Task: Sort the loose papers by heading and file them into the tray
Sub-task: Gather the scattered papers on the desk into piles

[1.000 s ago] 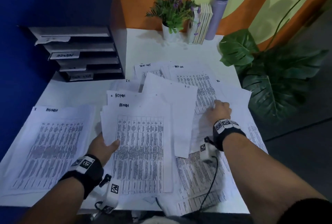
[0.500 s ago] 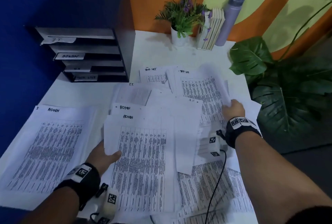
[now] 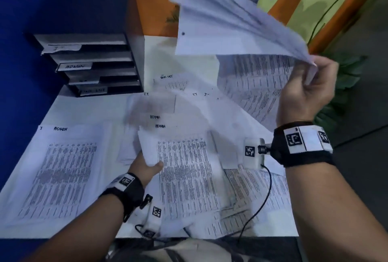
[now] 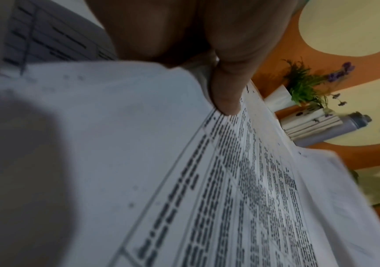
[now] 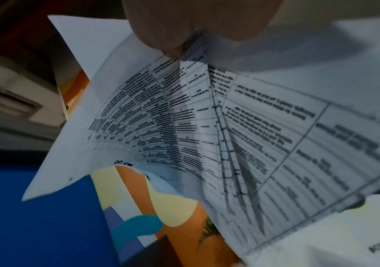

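Printed papers with handwritten headings cover the white table [image 3: 88,112]. My right hand [image 3: 312,81] is raised at the right and pinches a bunch of sheets [image 3: 222,24] by one corner; they fan out up and to the left. In the right wrist view these lifted sheets [image 5: 207,126] hang from my fingers. My left hand [image 3: 147,165] holds the left edge of an ADMIN-headed stack [image 3: 182,169] near the table's front, thumb [image 4: 225,101] on top of the page [image 4: 230,180]. A black multi-slot tray [image 3: 92,62] with labelled shelves stands at the back left.
A separate ADMIN pile [image 3: 60,169] lies at the front left. Sheets headed I.T. and another heading [image 3: 168,85] lie mid-table. A potted plant [image 4: 305,86], books [image 4: 310,122] and a grey bottle [image 4: 344,128] stand at the back; large leaves [image 3: 344,77] are on the right.
My right hand gathered sheets from the right of the heap and lifted them high above the table. My left hand kept its hold on the ADMIN stack.
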Demonstrator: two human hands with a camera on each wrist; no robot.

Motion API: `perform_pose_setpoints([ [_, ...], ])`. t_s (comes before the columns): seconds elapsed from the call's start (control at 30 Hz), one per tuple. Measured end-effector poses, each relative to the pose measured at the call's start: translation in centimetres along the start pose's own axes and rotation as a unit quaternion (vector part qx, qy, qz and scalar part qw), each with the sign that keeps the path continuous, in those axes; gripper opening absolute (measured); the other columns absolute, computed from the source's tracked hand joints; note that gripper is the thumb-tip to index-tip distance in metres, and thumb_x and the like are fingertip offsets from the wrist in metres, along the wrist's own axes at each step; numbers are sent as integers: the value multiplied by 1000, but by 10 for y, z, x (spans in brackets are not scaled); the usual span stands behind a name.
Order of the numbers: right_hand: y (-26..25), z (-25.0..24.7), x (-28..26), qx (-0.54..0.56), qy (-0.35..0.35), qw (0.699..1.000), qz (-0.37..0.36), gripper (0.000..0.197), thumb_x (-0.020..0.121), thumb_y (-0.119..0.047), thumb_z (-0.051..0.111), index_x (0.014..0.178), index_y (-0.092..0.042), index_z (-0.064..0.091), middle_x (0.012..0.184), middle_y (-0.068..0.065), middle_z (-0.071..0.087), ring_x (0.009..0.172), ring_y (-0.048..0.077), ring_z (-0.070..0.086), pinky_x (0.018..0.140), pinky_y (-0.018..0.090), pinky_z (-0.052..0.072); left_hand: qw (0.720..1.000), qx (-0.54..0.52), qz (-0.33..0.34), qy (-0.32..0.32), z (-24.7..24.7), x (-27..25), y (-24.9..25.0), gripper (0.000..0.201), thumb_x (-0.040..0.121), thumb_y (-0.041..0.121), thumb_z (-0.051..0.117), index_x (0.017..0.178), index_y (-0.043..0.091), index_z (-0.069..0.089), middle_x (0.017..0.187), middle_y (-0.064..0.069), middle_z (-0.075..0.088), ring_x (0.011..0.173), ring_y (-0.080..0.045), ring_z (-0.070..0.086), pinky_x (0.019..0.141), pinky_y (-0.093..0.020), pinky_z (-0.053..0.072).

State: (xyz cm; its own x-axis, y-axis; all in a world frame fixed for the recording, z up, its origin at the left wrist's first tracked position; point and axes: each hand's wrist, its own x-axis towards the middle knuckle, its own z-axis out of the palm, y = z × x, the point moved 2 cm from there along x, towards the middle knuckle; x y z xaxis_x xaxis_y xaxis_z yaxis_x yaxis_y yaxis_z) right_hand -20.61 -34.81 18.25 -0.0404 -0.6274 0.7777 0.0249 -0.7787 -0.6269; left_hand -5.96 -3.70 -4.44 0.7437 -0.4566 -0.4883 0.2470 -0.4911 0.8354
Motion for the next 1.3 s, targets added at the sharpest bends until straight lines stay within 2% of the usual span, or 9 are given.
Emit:
perform_pose_setpoints([
  [0.13,10,2,-40,-28,-85,967,237,12,88,-17,57,82,-27,53,76,-8,54,69,5,54,67,28,48,999,-45,-5,15,7,0,5,53,92,31,63,139,28,37,130,4,53,128,-24,48,106,-36,35],
  [0.33,47,-17,-170,-192,-308,822,440,14,91,-12,52,98,-8,62,88,13,64,81,30,63,64,30,48,984,-123,-116,56,2,-1,4,80,82,79,32,150,39,19,152,-10,32,140,-30,31,111,-53,23],
  [0.5,48,-38,-212,-243,-380,768,454,38,91,-1,45,127,-11,54,111,16,64,87,28,59,72,32,50,994,85,-18,68,-5,-2,-2,76,88,34,66,151,26,25,147,-8,38,130,-25,45,113,-39,33],
  [0.7,49,-26,-187,-337,-471,784,225,56,86,-2,54,141,-10,46,138,13,45,123,33,42,102,43,40,971,210,-39,104,-3,-2,4,69,88,36,64,147,13,36,147,-15,34,127,-31,48,110,-37,36],
  [0.83,54,-2,-183,-288,-573,725,251,47,93,-8,49,139,-3,45,135,19,48,123,34,45,102,38,39,977,186,-36,97,1,1,13,56,91,25,62,139,3,43,132,-14,55,119,-29,54,99,-32,41],
  [0.97,53,8,-188,-258,-607,690,298,11,92,-8,48,93,-18,54,97,8,51,93,24,52,72,26,39,979,173,-17,110,3,3,20,38,89,29,65,118,7,54,98,-6,62,96,-28,61,83,-31,46],
  [1.07,50,4,-197,-239,-652,657,294,30,91,-16,54,65,-22,40,72,-1,46,73,20,48,56,26,31,978,163,-13,131,1,4,23,39,90,23,62,124,9,51,108,-8,62,94,-28,60,84,-33,48],
  [1.17,62,-6,-195,-271,-598,696,292,19,92,-31,51,89,-20,66,94,5,61,85,23,60,69,26,45,974,178,-12,138,-5,6,25,33,90,9,56,122,6,49,102,-12,60,83,-26,54,75,-33,46],
  [1.3,76,-20,-188,-326,-490,702,401,56,89,-29,58,140,-15,40,131,14,47,116,32,52,94,37,46,975,184,-13,123,-19,12,23,31,92,10,55,123,5,53,111,-17,62,88,-26,54,79,-33,46],
])
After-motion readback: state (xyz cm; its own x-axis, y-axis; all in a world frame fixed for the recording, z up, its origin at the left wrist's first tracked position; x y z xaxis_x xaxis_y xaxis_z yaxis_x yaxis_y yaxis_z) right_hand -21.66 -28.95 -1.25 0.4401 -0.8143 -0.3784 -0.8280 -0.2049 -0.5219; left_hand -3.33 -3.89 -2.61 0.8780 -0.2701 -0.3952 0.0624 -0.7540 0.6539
